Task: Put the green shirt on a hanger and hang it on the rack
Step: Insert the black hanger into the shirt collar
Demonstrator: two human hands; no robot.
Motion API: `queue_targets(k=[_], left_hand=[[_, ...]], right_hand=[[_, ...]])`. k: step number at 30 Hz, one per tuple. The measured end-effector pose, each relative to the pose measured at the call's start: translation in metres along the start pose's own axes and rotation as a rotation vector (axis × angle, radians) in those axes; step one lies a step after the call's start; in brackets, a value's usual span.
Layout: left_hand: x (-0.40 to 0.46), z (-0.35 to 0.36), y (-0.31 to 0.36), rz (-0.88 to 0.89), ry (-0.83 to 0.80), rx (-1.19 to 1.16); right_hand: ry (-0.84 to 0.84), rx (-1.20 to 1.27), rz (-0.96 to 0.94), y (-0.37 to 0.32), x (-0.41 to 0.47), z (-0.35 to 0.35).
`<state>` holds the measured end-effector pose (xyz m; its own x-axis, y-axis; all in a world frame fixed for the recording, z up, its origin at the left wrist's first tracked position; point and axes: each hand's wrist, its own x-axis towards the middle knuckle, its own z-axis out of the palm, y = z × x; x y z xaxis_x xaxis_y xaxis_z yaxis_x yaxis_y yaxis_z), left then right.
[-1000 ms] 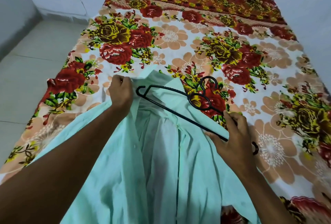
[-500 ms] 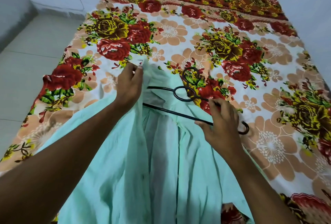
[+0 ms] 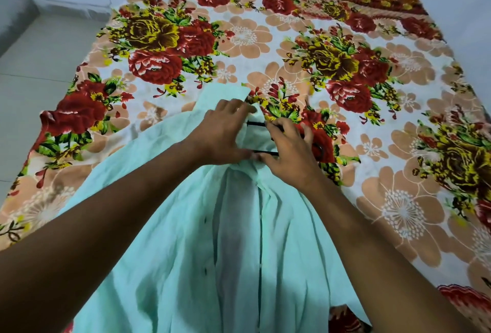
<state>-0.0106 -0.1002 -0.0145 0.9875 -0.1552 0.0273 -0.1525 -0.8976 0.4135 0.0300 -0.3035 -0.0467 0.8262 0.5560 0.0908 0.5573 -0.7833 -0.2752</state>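
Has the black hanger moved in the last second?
Yes. The black hanger has slid left into the green shirt, judged against the red rose on the bedsheet; only short stretches show between the hands.
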Motion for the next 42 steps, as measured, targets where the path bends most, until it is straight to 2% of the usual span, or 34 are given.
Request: queue_targets(k=[2, 4, 6, 9, 10, 12, 16, 22, 25, 30, 32, 34, 36, 39, 42], left_hand=[[0.007, 0.006, 0.002, 0.074, -0.125, 0.250], [0.015, 0.012, 0.001, 0.077, -0.141, 0.329], [0.020, 0.011, -0.002, 0.072, -0.073, 0.296], [0.024, 0.002, -0.009, 0.046, 0.020, 0.132], [0.025, -0.002, -0.012, 0.042, 0.055, 0.086], [0.025, -0.008, -0.016, 0.030, 0.120, 0.017], [0.021, -0.015, -0.017, 0.074, 0.187, -0.024], [0.017, -0.014, -0.011, 0.085, 0.145, -0.036], [0.016, -0.011, -0.013, 0.083, 0.146, -0.013], [0.013, -0.004, -0.022, 0.093, 0.136, 0.059], [0.010, -0.001, -0.026, 0.093, 0.146, 0.079], [0.007, 0.002, -0.030, 0.084, 0.152, 0.086], [0.004, 0.005, -0.031, 0.079, 0.108, 0.097], [0.000, 0.011, -0.029, 0.090, 0.027, 0.140], [-0.001, 0.013, -0.026, 0.102, 0.019, 0.154]], right_hand=[[0.033, 0.029, -0.031, -0.001, 0.001, -0.001], [0.060, 0.022, -0.043, -0.006, 0.000, -0.002], [0.172, -0.050, -0.022, -0.012, -0.005, 0.000], [0.540, -0.077, 0.014, -0.035, -0.021, 0.015], [0.601, -0.040, 0.005, -0.043, -0.026, 0.022], [0.542, 0.053, 0.029, -0.056, -0.029, 0.037], [0.153, -0.022, 0.197, -0.064, -0.012, 0.055], [0.103, 0.093, 0.291, -0.053, 0.014, 0.044], [0.107, 0.312, 0.398, -0.045, 0.016, 0.037], [0.388, 1.038, 0.941, -0.017, 0.019, 0.012], [0.429, 1.182, 1.025, 0.002, 0.020, 0.000], [0.418, 1.223, 1.000, 0.017, 0.019, -0.011], [0.406, 1.139, 0.947, 0.027, 0.017, -0.022], [0.421, 0.862, 0.732, 0.028, 0.019, -0.037], [0.411, 0.605, 0.516, 0.006, 0.035, -0.043]])
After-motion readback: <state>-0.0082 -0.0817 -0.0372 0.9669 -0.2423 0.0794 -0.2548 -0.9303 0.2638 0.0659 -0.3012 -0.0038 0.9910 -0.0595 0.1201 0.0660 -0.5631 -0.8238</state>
